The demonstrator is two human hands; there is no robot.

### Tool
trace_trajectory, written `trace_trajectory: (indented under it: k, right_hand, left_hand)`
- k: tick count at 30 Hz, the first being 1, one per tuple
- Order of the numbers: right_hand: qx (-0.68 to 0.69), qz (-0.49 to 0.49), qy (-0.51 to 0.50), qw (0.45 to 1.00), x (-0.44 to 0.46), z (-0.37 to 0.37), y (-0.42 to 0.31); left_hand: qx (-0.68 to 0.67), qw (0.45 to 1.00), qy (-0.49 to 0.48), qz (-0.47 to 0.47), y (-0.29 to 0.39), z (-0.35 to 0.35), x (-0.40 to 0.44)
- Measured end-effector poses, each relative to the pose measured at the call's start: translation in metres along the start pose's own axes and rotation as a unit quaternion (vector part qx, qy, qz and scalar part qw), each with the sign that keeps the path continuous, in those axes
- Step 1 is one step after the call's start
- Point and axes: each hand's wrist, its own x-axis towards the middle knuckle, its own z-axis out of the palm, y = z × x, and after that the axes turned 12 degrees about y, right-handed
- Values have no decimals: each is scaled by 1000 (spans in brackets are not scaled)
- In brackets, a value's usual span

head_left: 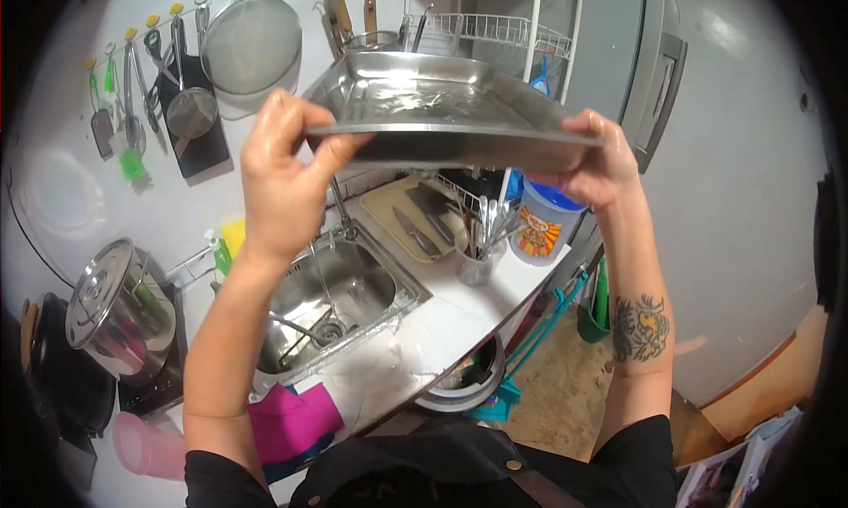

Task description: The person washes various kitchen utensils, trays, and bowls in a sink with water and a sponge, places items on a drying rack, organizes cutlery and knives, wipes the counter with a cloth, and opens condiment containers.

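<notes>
Both my hands hold up a shallow rectangular metal tray (424, 110), wet and shiny inside, above the counter. My left hand (287, 168) grips its left near corner, thumb along the rim and the other fingers curled. On the right, my right hand (609, 159) is closed around the other near corner, its fingers partly hidden by the tray. Water runs from the tap (340, 208) into the steel sink (371, 274) below. Utensils lie in the sink near its drain.
A cutting board (380, 206) with knives and a cup of cutlery (477, 265) stand right of the sink. A lidded pot (124, 305), pink cloth (296, 420) and pink cup (141, 442) are at left. A bin (464, 380) stands below the counter edge.
</notes>
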Motion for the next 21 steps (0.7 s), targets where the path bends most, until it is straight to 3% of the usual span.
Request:
trace_trajectory:
  k: [9,14,16,18,21]
  right_hand:
    - [-19,6,99,995,-55,-20,90]
    - [-1,34,80,996,-61,-44,128]
    - [8,44,121,992,-64,-40,139]
    - [-22,60,98,993,-62,-47,148]
    - [-85,96,101,987,-55,-42,152]
  left_hand:
    - [30,999,-36,-26,8,-48,-106]
    - [66,991,-115,-15,9,-72,-150]
    - [75,986,-145,-40,12,-81,-169]
    - [91,978,-152,-106,11,-86,-190]
    - [137,966,-194,-106,4,-100,-213]
